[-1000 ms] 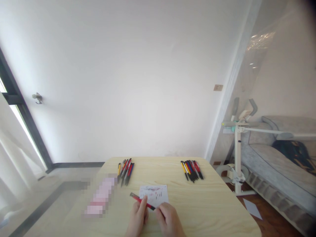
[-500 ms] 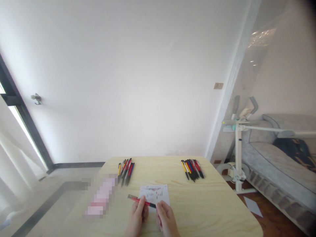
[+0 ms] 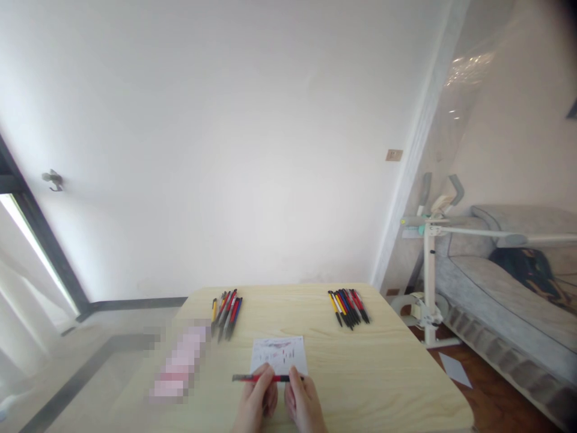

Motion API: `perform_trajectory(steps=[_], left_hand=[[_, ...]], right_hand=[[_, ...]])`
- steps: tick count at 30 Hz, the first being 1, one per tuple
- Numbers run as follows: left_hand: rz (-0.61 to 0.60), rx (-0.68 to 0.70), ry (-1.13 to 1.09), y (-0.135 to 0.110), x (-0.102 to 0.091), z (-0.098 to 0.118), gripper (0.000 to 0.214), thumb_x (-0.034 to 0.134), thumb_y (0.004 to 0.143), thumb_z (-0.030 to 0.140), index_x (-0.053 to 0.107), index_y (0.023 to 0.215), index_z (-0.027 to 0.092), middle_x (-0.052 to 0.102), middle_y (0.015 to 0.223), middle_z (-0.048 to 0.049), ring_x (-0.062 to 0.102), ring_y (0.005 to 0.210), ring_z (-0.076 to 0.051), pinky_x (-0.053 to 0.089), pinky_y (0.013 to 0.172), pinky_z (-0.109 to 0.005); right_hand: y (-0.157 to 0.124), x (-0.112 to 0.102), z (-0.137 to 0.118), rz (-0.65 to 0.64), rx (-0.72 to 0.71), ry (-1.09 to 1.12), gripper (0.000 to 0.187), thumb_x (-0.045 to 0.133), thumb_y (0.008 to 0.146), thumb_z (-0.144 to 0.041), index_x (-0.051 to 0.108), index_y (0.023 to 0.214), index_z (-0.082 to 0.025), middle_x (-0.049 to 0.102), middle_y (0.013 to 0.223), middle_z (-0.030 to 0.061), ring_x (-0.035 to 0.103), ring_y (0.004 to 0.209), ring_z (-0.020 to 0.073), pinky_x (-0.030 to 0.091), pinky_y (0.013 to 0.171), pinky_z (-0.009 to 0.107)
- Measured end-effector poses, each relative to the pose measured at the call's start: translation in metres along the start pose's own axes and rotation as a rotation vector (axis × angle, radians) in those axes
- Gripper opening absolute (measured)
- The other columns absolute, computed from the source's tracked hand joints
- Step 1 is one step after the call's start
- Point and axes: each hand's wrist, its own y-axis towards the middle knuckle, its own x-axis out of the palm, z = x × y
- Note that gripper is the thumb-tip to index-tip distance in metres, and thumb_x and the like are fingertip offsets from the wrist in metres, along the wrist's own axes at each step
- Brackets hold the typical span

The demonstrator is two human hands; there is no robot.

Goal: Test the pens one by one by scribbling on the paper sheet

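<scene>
Cannot read scribbles (image 3: pixel 278 344) on white rectangular paper sheet (image 3: pixel 278 356) — too small. Holding slim red, grey and black pen (image 3: pixel 253 378) over its near edge, pinched in left hand (image 3: pixel 258 394) and right hand (image 3: pixel 303 397). Running left-right — pointing grey end (image 3: pixel 236 377) left, black end (image 3: pixel 282 378) right.

From six o'clock, the left hand (image 3: pixel 256 396) slants toward one o'clock and the right hand (image 3: pixel 306 400) toward eleven, just apart, both pinching, thumbs (image 3: pixel 265 371) on top, fingers (image 3: pixel 271 399) curled beneath.
</scene>
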Motion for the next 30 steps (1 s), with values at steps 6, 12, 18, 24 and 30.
perform_trajectory(steps=[6,12,18,24,30], left_hand=[[0.023,-0.057,-0.016,0.002,-0.003,-0.005,0.048,0.056,0.070,0.057,0.033,0.045,0.022,0.026,0.036,0.0097,0.023,0.034,-0.005,0.017,0.036,-0.022],[-0.061,-0.016,0.085,0.000,-0.008,-0.005,0.051,0.048,0.078,0.049,0.034,0.039,0.021,0.033,0.032,0.0062,0.034,0.033,-0.008,0.025,0.040,-0.023],[-0.023,-0.032,0.225,0.001,-0.008,-0.004,0.055,0.042,0.080,0.053,0.040,0.036,0.021,0.038,0.029,0.0036,0.037,0.031,-0.009,0.027,0.041,-0.024],[-0.011,-0.094,0.160,0.004,-0.007,-0.005,0.056,0.043,0.075,0.060,0.036,0.035,0.022,0.033,0.027,0.0047,0.031,0.026,-0.008,0.018,0.035,-0.024],[-0.010,-0.093,0.108,0.005,-0.011,-0.008,0.054,0.044,0.078,0.055,0.033,0.036,0.022,0.029,0.028,0.0065,0.030,0.026,-0.007,0.017,0.034,-0.023]], right_hand=[[-0.005,0.001,-0.010,-0.059,-0.010,-0.091,0.060,0.041,0.069,-0.074,0.031,0.042,-0.021,0.025,0.036,-0.0082,0.022,0.034,0.0055,0.011,0.037,0.022],[-0.008,-0.001,-0.016,-0.099,-0.034,-0.168,0.061,0.038,0.073,-0.072,0.032,0.040,-0.022,0.026,0.034,-0.0071,0.025,0.033,0.0065,0.014,0.038,0.023],[-0.005,-0.003,-0.011,-0.117,-0.019,-0.128,0.058,0.039,0.075,-0.070,0.032,0.042,-0.022,0.025,0.035,-0.0079,0.023,0.034,0.0063,0.012,0.037,0.023],[-0.004,-0.002,-0.011,-0.122,-0.054,-0.184,0.059,0.036,0.074,-0.072,0.032,0.044,-0.022,0.026,0.037,-0.0072,0.024,0.036,0.0073,0.013,0.039,0.024],[-0.006,-0.003,-0.010,-0.130,-0.072,-0.202,0.056,0.038,0.076,-0.069,0.033,0.046,-0.022,0.026,0.040,-0.0074,0.022,0.038,0.0075,0.013,0.040,0.024]])
